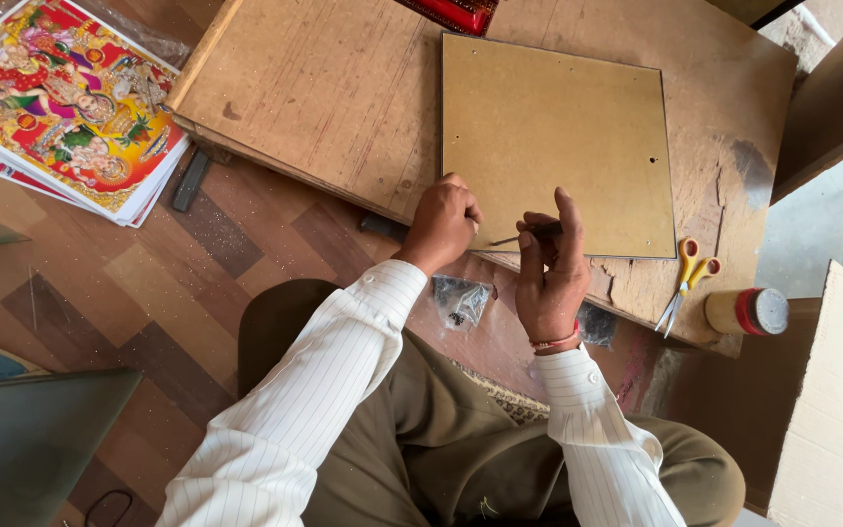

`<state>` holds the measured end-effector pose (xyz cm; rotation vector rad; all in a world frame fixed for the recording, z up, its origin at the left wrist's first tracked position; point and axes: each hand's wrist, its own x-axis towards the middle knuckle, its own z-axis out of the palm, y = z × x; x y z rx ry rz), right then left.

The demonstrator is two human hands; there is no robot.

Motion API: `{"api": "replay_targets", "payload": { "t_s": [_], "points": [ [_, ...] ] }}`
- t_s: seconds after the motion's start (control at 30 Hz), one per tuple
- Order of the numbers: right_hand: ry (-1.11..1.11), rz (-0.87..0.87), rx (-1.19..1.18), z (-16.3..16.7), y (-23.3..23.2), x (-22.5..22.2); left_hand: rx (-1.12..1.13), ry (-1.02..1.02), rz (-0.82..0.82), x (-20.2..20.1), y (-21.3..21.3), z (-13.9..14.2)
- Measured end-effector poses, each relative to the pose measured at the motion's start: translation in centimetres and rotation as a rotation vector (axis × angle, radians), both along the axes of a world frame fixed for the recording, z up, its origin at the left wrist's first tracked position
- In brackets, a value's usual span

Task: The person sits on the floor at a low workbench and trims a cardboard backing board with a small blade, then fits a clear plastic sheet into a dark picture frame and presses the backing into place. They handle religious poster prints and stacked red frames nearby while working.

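Brown hardboard backing panel [558, 141] lies flat on the worn wooden work board [324, 88], its near edge just in front of your hands, so that edge is where you can reach it without leaning; your left hand [443, 222] is curled into a loose fist resting on the panel's near corner, seemingly steadying it, though whether it pinches anything you cannot tell; your right hand [550, 273] holds a thin dark tool [529, 233] between thumb and forefinger, its tip laid low along the panel's edge. Yellow-handled scissors [687, 283] and a red-capped bottle [748, 310] sit at the board's right corner, close by your right hand; a small clear bag of dark fasteners [458, 301] rests by your knee; colourful printed pictures [60, 98] are stacked well apart to the left.
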<state>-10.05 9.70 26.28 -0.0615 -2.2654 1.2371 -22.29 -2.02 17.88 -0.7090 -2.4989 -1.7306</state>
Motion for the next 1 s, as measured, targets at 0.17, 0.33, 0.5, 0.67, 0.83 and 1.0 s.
{"api": "replay_targets", "payload": {
  "t_s": [0.17, 0.33, 0.5, 0.67, 0.83, 1.0],
  "points": [
    [0.06, 0.054, 0.089, 1.1, -0.6, -1.3, 0.07, 0.046, 0.015, 0.0, -0.2, 0.4],
    [0.039, 0.08, 0.145, 1.5, -1.1, -2.5, 0.127, 0.014, -0.02, -0.2, -0.9, 1.3],
    [0.026, 0.081, 0.168, 1.3, -0.6, -2.9, 0.132, -0.212, -0.169, -0.2, -1.3, 2.0],
    [0.007, 0.11, 0.164, 1.2, 0.3, -2.8, 0.175, -0.329, -0.194, 0.4, -0.9, 2.1],
    [0.003, 0.108, 0.15, 1.2, 0.5, -2.4, 0.207, -0.322, -0.187, 1.0, -0.4, 1.8],
    [0.006, 0.108, 0.127, 1.2, 0.6, -2.4, 0.2, -0.32, -0.181, 1.0, 0.0, 1.7]
  ]
}}
